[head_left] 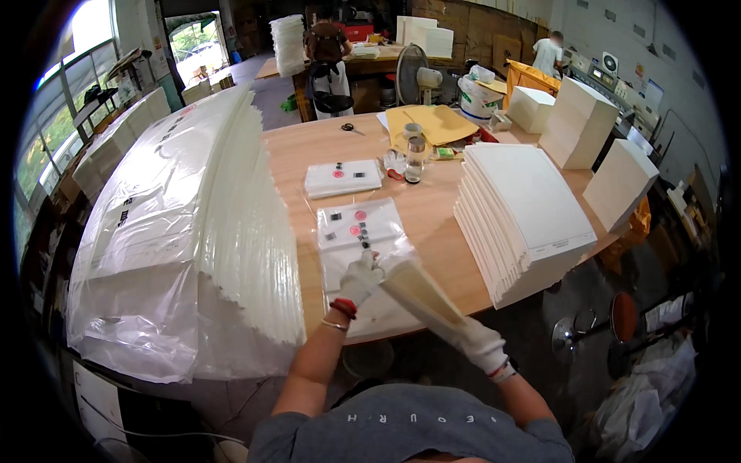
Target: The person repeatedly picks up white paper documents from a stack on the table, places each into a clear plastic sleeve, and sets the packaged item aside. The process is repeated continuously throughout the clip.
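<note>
A clear plastic bag (390,224) with red and black print lies flat on the table in front of me. My left hand (361,281), in a white glove with bare fingertips showing, is closed at the bag's near part, its fingers pinching the film. My right hand (482,346), also gloved, grips the near end of a bent sheaf of white paper (423,297). The sheaf is tilted, and its far end is at the bag, beside my left hand. How far it reaches inside the bag is hard to see.
Bagged paper stacks (147,231) fill the table's left side. A tall white paper stack (532,197) stands on the right, with white blocks (579,123) behind it. Farther back are folded bags (343,179), a glass jar (414,160), scissors (350,128) and yellow envelopes (440,123). Two people work beyond.
</note>
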A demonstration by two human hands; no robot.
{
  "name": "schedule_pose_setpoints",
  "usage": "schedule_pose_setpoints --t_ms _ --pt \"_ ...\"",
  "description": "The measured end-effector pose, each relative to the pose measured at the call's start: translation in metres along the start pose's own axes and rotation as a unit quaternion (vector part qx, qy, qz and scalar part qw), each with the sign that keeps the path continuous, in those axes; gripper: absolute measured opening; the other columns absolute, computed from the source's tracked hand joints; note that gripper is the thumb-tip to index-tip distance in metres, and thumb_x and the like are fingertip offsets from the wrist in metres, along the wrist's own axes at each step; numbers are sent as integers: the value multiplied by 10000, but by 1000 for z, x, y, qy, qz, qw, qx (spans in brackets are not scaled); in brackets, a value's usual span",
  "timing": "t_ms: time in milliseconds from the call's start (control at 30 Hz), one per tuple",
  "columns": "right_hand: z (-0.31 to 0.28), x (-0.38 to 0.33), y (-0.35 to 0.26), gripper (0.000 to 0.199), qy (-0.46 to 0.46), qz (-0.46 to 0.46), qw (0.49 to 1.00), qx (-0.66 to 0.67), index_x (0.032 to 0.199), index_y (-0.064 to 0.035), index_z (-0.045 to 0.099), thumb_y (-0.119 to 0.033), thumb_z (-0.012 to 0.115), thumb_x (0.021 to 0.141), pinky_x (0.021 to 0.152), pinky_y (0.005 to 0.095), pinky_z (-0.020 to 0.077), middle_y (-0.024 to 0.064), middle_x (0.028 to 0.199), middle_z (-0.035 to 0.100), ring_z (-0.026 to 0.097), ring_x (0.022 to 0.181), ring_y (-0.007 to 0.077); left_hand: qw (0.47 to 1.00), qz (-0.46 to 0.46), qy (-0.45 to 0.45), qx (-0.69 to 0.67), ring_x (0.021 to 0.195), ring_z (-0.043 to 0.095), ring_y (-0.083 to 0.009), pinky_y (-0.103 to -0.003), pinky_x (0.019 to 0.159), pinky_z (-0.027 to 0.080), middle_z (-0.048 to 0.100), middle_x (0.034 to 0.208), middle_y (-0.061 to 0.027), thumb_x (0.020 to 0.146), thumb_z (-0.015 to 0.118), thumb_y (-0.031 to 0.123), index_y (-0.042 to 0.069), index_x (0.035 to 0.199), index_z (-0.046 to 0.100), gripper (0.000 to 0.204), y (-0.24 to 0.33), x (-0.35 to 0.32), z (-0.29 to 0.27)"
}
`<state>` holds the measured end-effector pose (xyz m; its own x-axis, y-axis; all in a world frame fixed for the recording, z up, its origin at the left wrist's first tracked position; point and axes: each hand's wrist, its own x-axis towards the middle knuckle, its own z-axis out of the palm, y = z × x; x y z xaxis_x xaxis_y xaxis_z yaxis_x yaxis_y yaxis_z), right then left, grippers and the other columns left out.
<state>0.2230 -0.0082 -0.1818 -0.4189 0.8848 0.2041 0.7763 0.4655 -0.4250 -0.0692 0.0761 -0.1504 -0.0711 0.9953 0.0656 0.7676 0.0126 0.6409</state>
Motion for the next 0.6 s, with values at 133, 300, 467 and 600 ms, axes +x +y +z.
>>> schedule_pose_setpoints --t_ms 133,300,467,600 --pt "38 52 4 299 -155 83 984 -32 970 -101 625 -335 528 811 748 426 482 146 890 630 609 859 346 969 223 -11 -103 869 532 -345 -400 780 444 572 967 -173 749 575 187 21 1182 489 472 33 -29 75" --pt "70 101 19 541 -99 223 968 60 1188 -111 521 -423 611 754 826 418 449 199 1080 574 573 980 361 965 251 41 -58 797 566 -345 -410 713 468 602 876 -167 720 579 145 25 1107 546 407 -13 -21 113" --pt "108 123 29 617 40 230 972 28 1349 -135 278 -431 473 844 859 471 415 288 1167 488 543 1011 415 952 287 -5 110 823 580 -335 -420 727 487 618 864 -166 712 607 167 27 1160 511 480 -49 -22 128" --pt "124 175 52 484 -182 305 934 -15 1369 -226 253 -327 346 904 835 489 433 242 1115 560 561 998 411 886 185 280 321 936 556 -354 -415 897 404 611 978 -156 751 604 226 52 1152 502 449 -133 -6 153"
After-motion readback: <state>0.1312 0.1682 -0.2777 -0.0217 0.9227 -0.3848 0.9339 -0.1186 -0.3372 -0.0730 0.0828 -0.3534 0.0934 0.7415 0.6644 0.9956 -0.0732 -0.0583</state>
